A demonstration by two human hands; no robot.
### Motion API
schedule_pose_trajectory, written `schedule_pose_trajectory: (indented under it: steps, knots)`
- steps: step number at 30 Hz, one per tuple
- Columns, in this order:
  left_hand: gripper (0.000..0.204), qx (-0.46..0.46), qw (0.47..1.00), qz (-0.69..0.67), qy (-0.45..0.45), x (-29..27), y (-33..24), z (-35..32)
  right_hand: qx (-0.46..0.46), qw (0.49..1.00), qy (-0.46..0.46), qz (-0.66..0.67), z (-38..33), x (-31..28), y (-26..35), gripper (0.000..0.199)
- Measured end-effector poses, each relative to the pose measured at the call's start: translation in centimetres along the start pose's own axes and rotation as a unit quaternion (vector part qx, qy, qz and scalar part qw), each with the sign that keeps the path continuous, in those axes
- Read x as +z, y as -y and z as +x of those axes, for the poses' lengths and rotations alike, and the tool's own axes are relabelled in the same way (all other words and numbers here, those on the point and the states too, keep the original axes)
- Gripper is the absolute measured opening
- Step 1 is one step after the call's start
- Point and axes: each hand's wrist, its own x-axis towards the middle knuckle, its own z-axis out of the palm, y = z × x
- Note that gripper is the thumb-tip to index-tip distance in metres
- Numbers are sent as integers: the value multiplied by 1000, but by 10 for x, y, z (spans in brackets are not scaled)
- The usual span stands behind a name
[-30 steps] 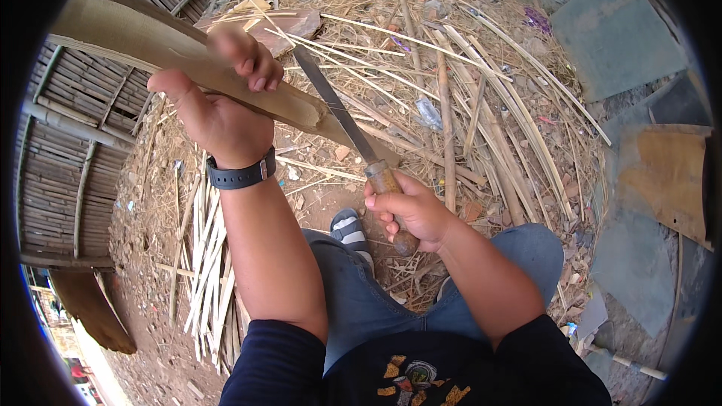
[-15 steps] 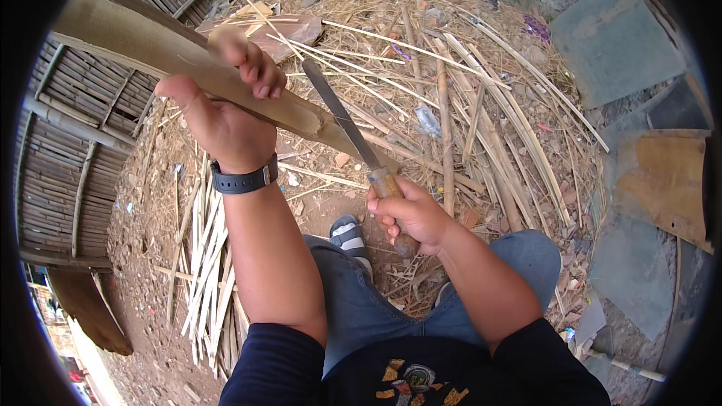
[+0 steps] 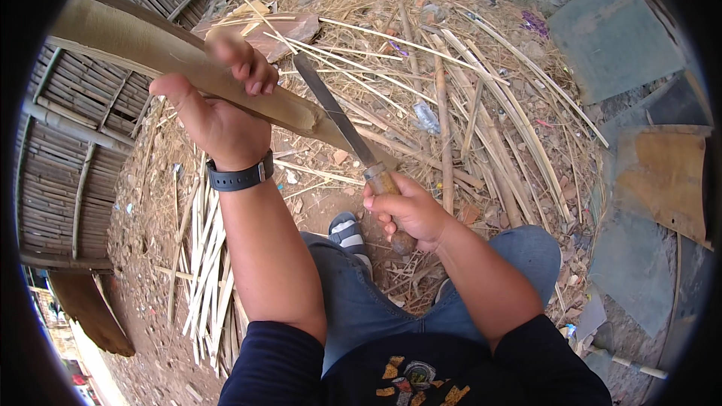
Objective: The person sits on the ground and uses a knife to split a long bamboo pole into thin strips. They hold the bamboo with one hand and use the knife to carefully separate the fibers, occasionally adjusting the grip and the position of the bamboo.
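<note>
A long, wide length of split bamboo (image 3: pixel 135 43) slants from the upper left down toward the middle, its nearer end just behind the knife. My left hand (image 3: pixel 233 131), with a dark watch strap at the wrist, cradles it from below; the fingers curl over its far side and the thumb stands up along the near side. In my right hand (image 3: pixel 412 210) is a knife (image 3: pixel 336 116), its round wooden handle closed inside my fingers. The long, narrow blade points up and left, crossing in front of the bamboo's lower end; whether it touches cannot be made out.
Thin pale bamboo strips (image 3: pixel 201 271) lie heaped left of my legs. More strips and longer poles (image 3: pixel 444 120) cover the littered ground ahead. Grey sheets (image 3: pixel 613 37) lie along the right side. A slatted bamboo panel (image 3: pixel 68 173) stands at the left.
My left hand and the split bamboo have shifted slightly left. The knife in my right hand has moved a little left and up, with both grips unchanged.
</note>
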Motion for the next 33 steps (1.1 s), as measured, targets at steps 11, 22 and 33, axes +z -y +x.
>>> schedule_pose_trajectory:
  steps: [11, 22, 33]
  knots:
    - [78, 5, 1000, -3, -1, -2, 2, 1, 2, 1000, 6, -9, -4, 6, 4, 21]
    - [76, 1, 1000, -23, 14, 0, 1, 1, -12, 1000, -2, -15, 5, -8, -5, 24]
    - [74, 4, 1000, -16, 14, -4, 1, 0, -34, 998, -15, -49, 1, 0, -3, 24]
